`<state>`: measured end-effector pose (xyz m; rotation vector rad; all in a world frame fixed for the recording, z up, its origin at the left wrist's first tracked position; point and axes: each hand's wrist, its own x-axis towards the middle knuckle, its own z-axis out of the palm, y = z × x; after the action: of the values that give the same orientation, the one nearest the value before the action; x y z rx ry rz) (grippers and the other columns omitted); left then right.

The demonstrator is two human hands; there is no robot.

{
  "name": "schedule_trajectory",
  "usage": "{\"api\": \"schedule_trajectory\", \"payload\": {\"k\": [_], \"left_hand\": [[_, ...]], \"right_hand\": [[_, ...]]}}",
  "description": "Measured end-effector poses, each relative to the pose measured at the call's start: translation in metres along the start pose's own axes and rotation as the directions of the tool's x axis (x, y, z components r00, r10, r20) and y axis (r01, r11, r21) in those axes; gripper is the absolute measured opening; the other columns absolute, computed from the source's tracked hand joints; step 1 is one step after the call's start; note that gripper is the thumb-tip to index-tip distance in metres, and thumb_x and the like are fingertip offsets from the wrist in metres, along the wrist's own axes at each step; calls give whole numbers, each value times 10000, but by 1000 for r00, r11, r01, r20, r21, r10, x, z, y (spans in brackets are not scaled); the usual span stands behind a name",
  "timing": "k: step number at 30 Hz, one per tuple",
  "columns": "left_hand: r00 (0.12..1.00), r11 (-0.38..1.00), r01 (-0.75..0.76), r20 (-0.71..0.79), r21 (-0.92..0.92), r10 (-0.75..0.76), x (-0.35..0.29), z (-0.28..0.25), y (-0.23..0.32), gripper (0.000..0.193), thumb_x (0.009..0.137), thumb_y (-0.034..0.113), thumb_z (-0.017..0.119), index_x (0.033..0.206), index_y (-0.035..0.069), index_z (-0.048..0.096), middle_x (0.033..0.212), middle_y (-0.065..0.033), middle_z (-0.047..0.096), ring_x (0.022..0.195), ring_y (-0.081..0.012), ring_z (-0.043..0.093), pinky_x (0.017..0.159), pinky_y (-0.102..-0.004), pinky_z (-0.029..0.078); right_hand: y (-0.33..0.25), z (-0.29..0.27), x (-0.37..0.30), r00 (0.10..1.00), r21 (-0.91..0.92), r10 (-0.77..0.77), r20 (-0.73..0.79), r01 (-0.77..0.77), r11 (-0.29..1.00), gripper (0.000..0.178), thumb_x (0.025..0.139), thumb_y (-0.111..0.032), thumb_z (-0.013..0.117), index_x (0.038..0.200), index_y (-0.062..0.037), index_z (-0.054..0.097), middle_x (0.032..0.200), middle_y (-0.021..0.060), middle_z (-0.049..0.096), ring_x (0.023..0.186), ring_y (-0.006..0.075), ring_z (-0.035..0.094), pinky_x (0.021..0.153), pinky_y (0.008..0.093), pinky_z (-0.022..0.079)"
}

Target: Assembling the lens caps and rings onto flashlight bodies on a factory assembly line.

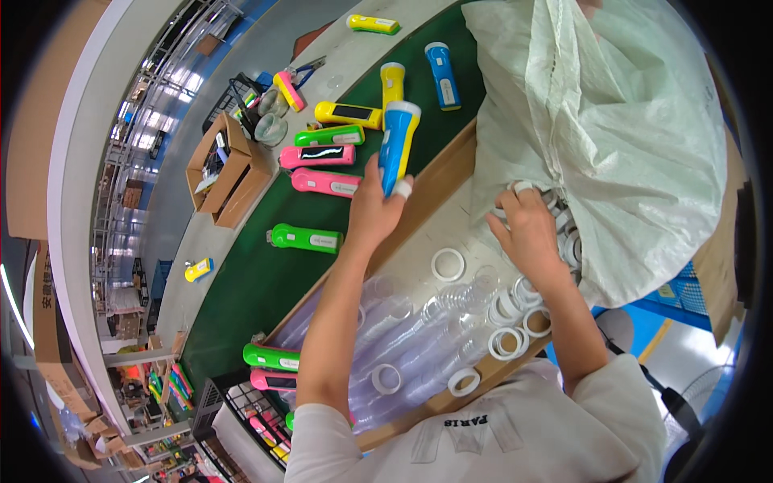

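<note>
My left hand (380,201) is wrapped round the lower end of a blue and yellow flashlight (397,141), whose white-rimmed head points up and away. A white band shows at a fingertip of that hand. At the mouth of a white woven sack (612,153), my right hand (527,229) reaches over a heap of white plastic rings (572,241). Its fingers bend, its thumb stands apart, and a white band sits on one finger. More rings, such as one lone ring (448,264), lie in the cardboard box below, over clear plastic tubes (403,338).
Pink, green, yellow and blue flashlights lie on the green belt (241,290), among them a green one (306,239). Beyond it stand a small carton (229,169) and clear cups (271,129). A black crate (233,402) with flashlights is at the lower left.
</note>
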<state>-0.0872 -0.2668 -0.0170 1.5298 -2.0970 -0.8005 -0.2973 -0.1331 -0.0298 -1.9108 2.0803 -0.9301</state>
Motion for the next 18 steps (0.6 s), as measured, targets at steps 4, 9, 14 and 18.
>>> {"api": "schedule_trajectory", "payload": {"k": [4, 9, 14, 18], "left_hand": [[989, 991, -130, -70, -42, 127, 99, 10, -9, 437, 927, 265, 541, 1270, -1, 494, 1104, -222, 613, 969, -405, 596, 858, -411, 466], [951, 662, -117, -108, 740, 289, 186, 7, -63, 470, 767, 171, 661, 1217, 86, 557, 1251, -124, 540, 1209, -316, 455, 996, -534, 358], [967, 513, -148, 233, 846, -105, 179, -8, -44, 519, 755, 210, 688, 1251, 218, 536, 1310, -43, 479, 1298, -298, 363, 1046, -619, 296], [948, 524, -209, 302, 825, -97, 125, -28, -67, 476, 738, 163, 707, 1187, 235, 569, 1241, -16, 499, 1247, -304, 393, 957, -608, 399]], "right_hand": [[13, 12, -2, 999, -28, -19, -27, 19, 999, 285, 718, -74, 726, 950, 29, 598, 1123, 205, 540, 1019, 369, 524, 874, 425, 446], [9, 4, 6, 998, -99, 50, -23, -52, 994, 373, 711, -84, 733, 1035, 39, 597, 1269, 212, 480, 1062, 386, 490, 898, 444, 431], [19, 0, -1, 983, -121, 154, 99, -141, 983, 398, 693, -180, 773, 996, 33, 626, 1264, 236, 493, 1095, 381, 471, 921, 451, 408], [18, 2, -3, 973, -139, -103, 207, 133, 981, 352, 657, -245, 795, 841, 23, 662, 1130, 253, 547, 1110, 409, 442, 969, 486, 340]]}}
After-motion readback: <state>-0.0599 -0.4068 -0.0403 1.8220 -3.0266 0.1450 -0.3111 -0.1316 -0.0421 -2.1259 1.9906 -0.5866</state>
